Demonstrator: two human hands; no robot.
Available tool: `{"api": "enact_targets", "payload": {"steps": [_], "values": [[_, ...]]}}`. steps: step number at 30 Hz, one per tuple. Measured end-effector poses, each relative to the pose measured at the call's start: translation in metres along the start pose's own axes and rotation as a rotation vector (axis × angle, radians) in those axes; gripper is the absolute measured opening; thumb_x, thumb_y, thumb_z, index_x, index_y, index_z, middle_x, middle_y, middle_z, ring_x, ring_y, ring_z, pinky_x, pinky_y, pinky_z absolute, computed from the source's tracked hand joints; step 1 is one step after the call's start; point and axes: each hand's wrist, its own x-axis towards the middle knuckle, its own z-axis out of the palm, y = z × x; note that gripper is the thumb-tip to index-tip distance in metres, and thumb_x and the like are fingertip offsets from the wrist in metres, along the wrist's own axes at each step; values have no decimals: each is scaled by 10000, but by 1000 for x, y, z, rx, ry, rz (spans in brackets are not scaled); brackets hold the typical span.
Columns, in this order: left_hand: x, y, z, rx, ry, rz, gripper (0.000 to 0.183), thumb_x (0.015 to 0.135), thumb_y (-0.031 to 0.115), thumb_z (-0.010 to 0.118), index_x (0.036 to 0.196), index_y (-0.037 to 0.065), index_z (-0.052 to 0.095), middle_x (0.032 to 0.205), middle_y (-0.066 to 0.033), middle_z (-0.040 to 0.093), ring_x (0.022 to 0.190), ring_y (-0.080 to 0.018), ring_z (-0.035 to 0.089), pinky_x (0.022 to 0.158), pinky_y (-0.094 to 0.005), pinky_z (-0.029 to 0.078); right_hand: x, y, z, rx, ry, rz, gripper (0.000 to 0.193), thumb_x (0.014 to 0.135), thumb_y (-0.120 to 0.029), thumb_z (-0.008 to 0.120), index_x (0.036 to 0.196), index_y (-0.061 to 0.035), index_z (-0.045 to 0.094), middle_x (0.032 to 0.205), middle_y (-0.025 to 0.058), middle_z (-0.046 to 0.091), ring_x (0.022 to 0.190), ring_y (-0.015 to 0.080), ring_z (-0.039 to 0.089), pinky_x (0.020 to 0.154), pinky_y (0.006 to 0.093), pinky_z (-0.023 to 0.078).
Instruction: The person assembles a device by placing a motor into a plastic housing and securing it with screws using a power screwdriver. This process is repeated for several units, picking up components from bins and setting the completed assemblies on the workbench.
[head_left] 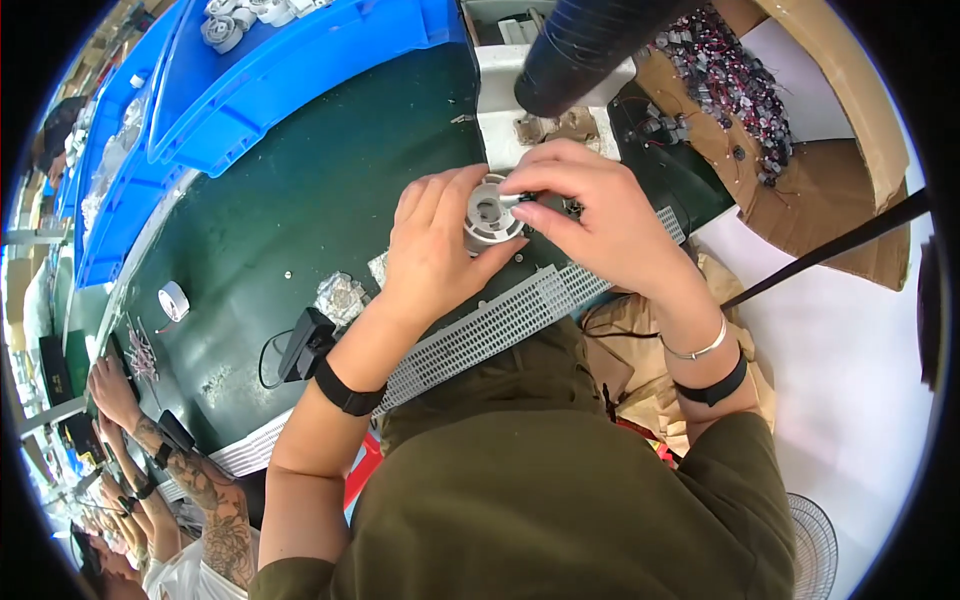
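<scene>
A round, open white plastic housing (484,226) is held over the green table, its hollow inside facing up. My left hand (432,232) wraps round its left side, with the thumb along the near rim. From the right, my right hand (607,222) reaches over the rim, thumb and forefinger pinched together at the housing's right edge. A small dark bit shows between those fingertips, too covered to name. Just behind the fingers, more small dark parts lie partly hidden by the hand.
Blue bins (290,95) with white parts stand at the far left. A black hose (585,50) hangs beyond my hands. A cardboard box (830,215) of small wired motors (725,85) sits far right. A white perforated strip (480,335) edges the table; a co-worker's tattooed arm (200,480) is left.
</scene>
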Motion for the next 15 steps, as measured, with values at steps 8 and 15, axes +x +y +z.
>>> {"api": "enact_targets", "payload": {"steps": [8, 15], "values": [[-8, 1, -2, -153, -12, -141, 649, 629, 235, 797, 1170, 21, 508, 1075, -139, 575, 1010, -336, 543, 867, -412, 449, 18, 7, 11, -338, -231, -265, 187, 725, -4, 656, 891, -28, 575, 901, 97, 578, 840, 281, 566, 740, 355, 475], [-10, -9, -10, -102, -43, -42, 642, 640, 227, 787, 1180, 23, 506, 1109, -144, 568, 1029, -337, 542, 873, -411, 452, 25, -14, 13, -711, -400, -473, 174, 718, -35, 610, 877, -34, 541, 888, 80, 549, 900, 256, 542, 790, 328, 474]]}}
